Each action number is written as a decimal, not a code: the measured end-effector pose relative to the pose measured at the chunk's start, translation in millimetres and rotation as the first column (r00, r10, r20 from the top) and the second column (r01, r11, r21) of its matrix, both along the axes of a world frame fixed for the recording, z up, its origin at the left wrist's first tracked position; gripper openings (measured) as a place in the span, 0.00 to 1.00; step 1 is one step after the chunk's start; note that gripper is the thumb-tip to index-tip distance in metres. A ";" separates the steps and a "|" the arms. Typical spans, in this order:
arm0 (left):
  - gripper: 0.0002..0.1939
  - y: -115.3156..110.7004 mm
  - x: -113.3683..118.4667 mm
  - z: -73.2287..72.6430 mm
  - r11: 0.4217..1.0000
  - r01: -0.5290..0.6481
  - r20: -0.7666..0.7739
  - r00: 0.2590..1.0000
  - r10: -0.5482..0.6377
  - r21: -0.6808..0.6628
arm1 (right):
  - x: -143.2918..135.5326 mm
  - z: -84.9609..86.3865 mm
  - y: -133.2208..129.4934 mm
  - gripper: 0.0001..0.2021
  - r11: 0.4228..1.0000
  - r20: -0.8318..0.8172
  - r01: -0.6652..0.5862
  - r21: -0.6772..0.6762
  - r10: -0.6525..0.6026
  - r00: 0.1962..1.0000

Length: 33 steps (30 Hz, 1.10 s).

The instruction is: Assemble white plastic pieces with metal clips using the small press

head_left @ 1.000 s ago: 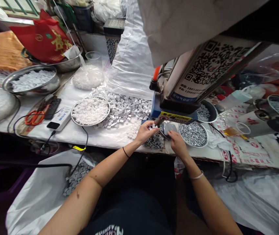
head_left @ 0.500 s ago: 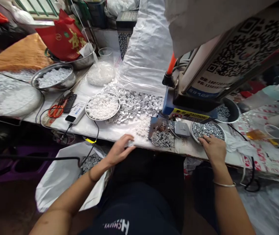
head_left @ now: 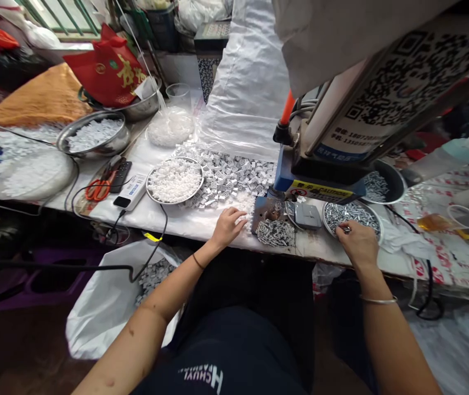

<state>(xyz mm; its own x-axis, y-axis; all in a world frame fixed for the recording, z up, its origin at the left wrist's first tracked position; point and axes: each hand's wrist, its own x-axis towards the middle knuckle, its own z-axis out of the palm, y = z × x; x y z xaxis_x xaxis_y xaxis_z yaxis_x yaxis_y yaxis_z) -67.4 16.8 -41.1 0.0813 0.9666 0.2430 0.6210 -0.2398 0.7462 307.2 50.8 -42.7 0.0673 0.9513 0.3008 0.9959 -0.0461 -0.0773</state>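
My left hand [head_left: 229,227] is over the table's front edge, beside a small heap of white plastic pieces [head_left: 243,204]. Its fingers are bent, thumb and fingertips slightly apart, with nothing visible held. My right hand [head_left: 357,244] has its fingertips pinched together at the near side of a round dish of metal pins [head_left: 353,214]; whatever they hold is hidden. Between the hands, a dark metal plate [head_left: 261,207] under the press carries a pile of small metal parts [head_left: 276,233]. A grey metal block [head_left: 307,215] sits on its right.
The blue press head [head_left: 320,189] overhangs the work spot. Grey-white square housings [head_left: 234,175] spread behind a bowl of white pieces [head_left: 174,181]. Orange scissors [head_left: 97,189] and a white power bank [head_left: 130,195] lie left. A white sack [head_left: 98,307] hangs below; a dark bowl [head_left: 394,186] stands right.
My left hand has moved right and slightly up, from the table's edge to the small white heap. My right hand stays at the pin dish, its fingers shifted a little. The view has shifted slightly.
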 end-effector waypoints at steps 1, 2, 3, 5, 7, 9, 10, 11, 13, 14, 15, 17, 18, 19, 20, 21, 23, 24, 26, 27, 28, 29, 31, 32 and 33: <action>0.11 9.9 8.1 -5.1 1.000 -0.010 -0.048 0.999 0.010 -0.006 | 0.2 0.6 -0.2 0.11 1.000 0.000 -0.023 0.004 0.023 1.000; 0.10 17.0 12.8 -10.0 1.000 -0.025 -0.092 0.995 0.023 -0.015 | 0.5 1.0 -0.5 0.11 0.999 0.002 -0.040 0.008 0.040 0.999; 0.08 21.5 14.6 -14.3 0.999 -0.035 -0.129 0.991 0.032 -0.024 | 0.8 1.3 -0.9 0.11 0.999 0.008 -0.051 0.010 0.051 0.999; 0.06 25.0 12.8 -19.1 0.999 -0.044 -0.155 0.987 0.041 -0.020 | 1.5 1.5 -1.5 0.11 0.998 0.014 -0.057 0.014 0.057 0.998; 0.05 24.8 9.3 -17.2 1.000 -0.022 -0.131 0.991 0.025 0.022 | 2.3 1.8 -1.4 0.11 0.998 0.001 -0.056 0.033 0.056 0.998; 0.06 25.0 10.1 -8.2 0.994 0.010 -0.063 0.998 -0.004 0.107 | 2.7 2.6 -0.6 0.11 0.997 -0.021 -0.020 0.070 0.021 1.000; 0.06 25.8 13.2 -1.6 0.987 0.029 -0.013 1.000 -0.028 0.158 | 2.4 3.4 0.0 0.12 0.996 -0.037 0.017 0.092 -0.014 0.999; 0.07 27.2 18.3 5.8 0.977 0.050 0.038 0.998 -0.059 0.209 | 1.6 4.5 0.5 0.12 0.992 -0.063 0.060 0.113 -0.053 0.997; 0.07 31.8 32.8 20.1 0.952 0.095 0.115 0.984 -0.134 0.291 | -2.2 7.8 0.8 0.12 0.979 -0.172 0.133 0.157 -0.106 0.979; 0.07 34.7 41.0 26.2 0.940 0.123 0.128 0.977 -0.171 0.317 | -5.3 10.0 0.3 0.12 0.973 -0.260 0.149 0.175 -0.101 0.960; 0.07 37.8 48.8 30.9 0.931 0.153 0.122 0.971 -0.203 0.330 | -9.1 12.3 -0.8 0.12 0.971 -0.367 0.152 0.185 -0.075 0.927; 0.07 43.9 60.6 36.7 0.922 0.214 0.083 0.964 -0.252 0.323 | -18.6 16.6 -5.1 0.12 0.975 -0.612 0.135 0.174 0.000 0.791; 0.07 46.5 64.0 38.0 0.921 0.239 0.061 0.961 -0.270 0.308 | -23.9 18.2 -8.2 0.12 0.981 -0.730 0.122 0.154 0.030 0.683; 0.07 48.8 65.5 38.6 0.921 0.261 0.042 0.958 -0.285 0.289 | -29.3 19.1 -11.7 0.13 0.986 -0.830 0.109 0.127 0.045 0.556; 0.07 50.6 65.6 38.7 0.920 0.281 0.028 0.954 -0.300 0.273 | -34.7 19.4 -15.6 0.14 0.991 -0.904 0.095 0.095 0.046 0.426; 0.07 52.1 64.5 38.5 0.918 0.296 0.018 0.950 -0.311 0.263 | -39.8 19.0 -19.7 0.14 0.995 -0.951 0.078 0.063 0.036 0.306; 0.08 54.1 61.3 37.4 0.912 0.321 0.002 0.943 -0.333 0.255 | -49.4 17.0 -28.0 0.16 0.999 -0.990 0.041 0.004 -0.002 0.138; 0.07 54.8 60.0 36.5 0.909 0.328 -0.002 0.941 -0.339 0.256 | -53.7 15.9 -32.0 0.16 1.000 -0.996 0.022 -0.022 -0.024 0.088; 0.07 55.5 58.8 34.3 0.908 0.324 -0.008 0.942 -0.334 0.267 | -61.6 14.2 -39.5 0.16 0.998 -0.998 0.007 -0.056 -0.056 0.033; 0.07 55.9 58.7 33.5 0.908 0.317 -0.013 0.945 -0.326 0.272 | -65.1 14.0 -42.9 0.16 0.998 -0.998 0.010 -0.060 -0.060 0.025; 0.07 56.3 58.8 33.2 0.909 0.313 -0.022 0.947 -0.319 0.276 | -68.1 14.3 -46.0 0.16 0.998 -0.998 0.018 -0.055 -0.055 0.035; 0.08 56.9 58.8 33.5 0.906 0.323 -0.042 0.945 -0.324 0.274 | -70.5 15.2 -48.9 0.16 0.999 -0.997 0.027 -0.041 -0.042 0.070; 0.11 58.6 57.4 36.1 0.885 0.396 -0.105 0.918 -0.381 0.246 | -73.6 18.0 -53.8 0.14 0.999 -0.980 0.032 0.007 0.001 0.199; 0.12 59.6 56.1 38.0 0.866 0.446 -0.135 0.895 -0.425 0.225 | -74.3 19.7 -55.8 0.12 0.999 -0.963 0.025 0.029 0.021 0.268; 0.13 60.6 54.7 39.8 0.845 0.494 -0.157 0.869 -0.469 0.207 | -74.7 21.3 -57.5 0.11 0.999 -0.946 0.016 0.046 0.039 0.321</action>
